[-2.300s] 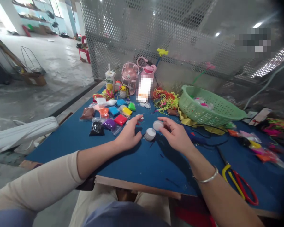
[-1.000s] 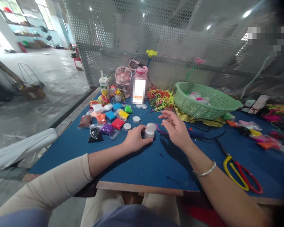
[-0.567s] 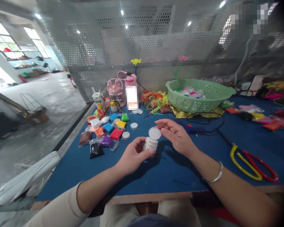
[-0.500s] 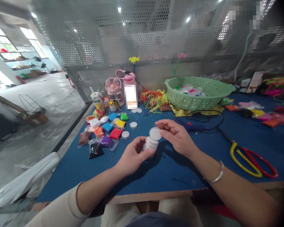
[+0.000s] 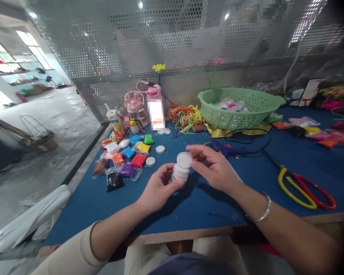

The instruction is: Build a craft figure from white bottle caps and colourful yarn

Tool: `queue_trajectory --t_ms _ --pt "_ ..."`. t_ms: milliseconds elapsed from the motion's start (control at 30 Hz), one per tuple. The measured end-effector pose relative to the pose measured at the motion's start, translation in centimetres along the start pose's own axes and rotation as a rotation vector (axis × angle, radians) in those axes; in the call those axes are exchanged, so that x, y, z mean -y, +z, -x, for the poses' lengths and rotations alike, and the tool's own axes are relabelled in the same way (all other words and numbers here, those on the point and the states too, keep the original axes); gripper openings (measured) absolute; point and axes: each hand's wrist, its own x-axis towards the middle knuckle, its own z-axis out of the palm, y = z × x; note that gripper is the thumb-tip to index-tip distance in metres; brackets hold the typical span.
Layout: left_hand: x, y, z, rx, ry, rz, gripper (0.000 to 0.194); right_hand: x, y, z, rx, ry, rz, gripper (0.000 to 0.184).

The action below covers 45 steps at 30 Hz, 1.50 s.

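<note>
My left hand (image 5: 157, 189) is wrapped round a small whitish plastic jar (image 5: 181, 173) just above the blue tabletop. A round white lid (image 5: 185, 160) sits tilted over the jar's top, pinched at its right edge by the fingers of my right hand (image 5: 213, 168). Whether the lid touches the rim I cannot tell. Left of the hands lie two more white lids, the nearer one (image 5: 150, 162) and the farther one (image 5: 160, 149). Close to them are bags of coloured clay, among them red (image 5: 138, 160), purple (image 5: 126, 170) and black (image 5: 114, 182).
A green plastic basket (image 5: 240, 109) of small items stands at the back right. A blue glue gun (image 5: 227, 148) with a black cable lies behind my right hand. Scissors (image 5: 305, 188) with yellow and red handles rest at right. Pink bottles and tangled cords (image 5: 186, 118) line the back.
The lid has come lower and left, closer over the jar's mouth. Both hands still grip their things, and the camera view has shifted slightly.
</note>
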Motion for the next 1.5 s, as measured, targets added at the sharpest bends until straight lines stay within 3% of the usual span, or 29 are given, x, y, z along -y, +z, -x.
queue_trajectory --t_ms 100,233,300,433,533,700,833,967,1067,1267,1367,1500 --pt "-0.1 -0.2 -0.3 0.036 0.015 0.176 0.047 0.2 -1.2 -0.5 -0.116 -0.067 -0.113 0.050" --pt "-0.5 -0.5 -0.3 0.127 -0.022 0.346 0.047 0.9 -4.7 -2.3 -0.338 -0.063 -0.042 0.029" --pt "-0.7 -0.6 -0.1 0.187 -0.078 0.413 0.044 0.8 -6.6 -3.3 -0.291 0.022 0.113 0.026" --pt "-0.9 -0.9 0.3 0.261 -0.126 0.516 0.040 -1.2 -9.4 -4.1 0.005 0.199 0.717 0.020" --pt "-0.7 -1.1 0.3 0.271 -0.119 0.538 0.040 -4.1 -11.0 -3.2 -0.058 0.250 1.041 0.024" --pt "-0.2 -1.4 0.0 0.254 -0.111 0.507 0.036 -8.1 -13.6 -1.2 -0.039 0.352 1.126 0.040" --pt "0.1 -1.4 -0.3 0.215 -0.119 0.478 0.036 -9.9 -14.2 -0.6 0.119 0.387 1.093 0.056" --pt "0.1 -1.5 -0.4 0.157 -0.129 0.458 0.035 -10.6 -14.1 -0.6 0.206 0.394 1.028 0.055" --pt "0.1 -1.5 -0.3 0.141 -0.136 0.458 0.034 -9.9 -13.3 -0.8 0.235 0.359 0.944 0.046" --pt "0.1 -1.4 -0.3 0.119 -0.172 0.457 0.037 -7.2 -9.7 -1.0 0.348 0.249 0.628 0.027" --pt "0.0 -1.3 -0.4 0.097 -0.163 0.452 0.037 -6.3 -9.1 -1.1 0.331 0.224 0.505 0.033" --pt "-0.1 -1.4 -0.6 0.073 -0.153 0.456 0.035 -4.3 -9.5 -1.8 0.213 0.280 0.251 0.037"
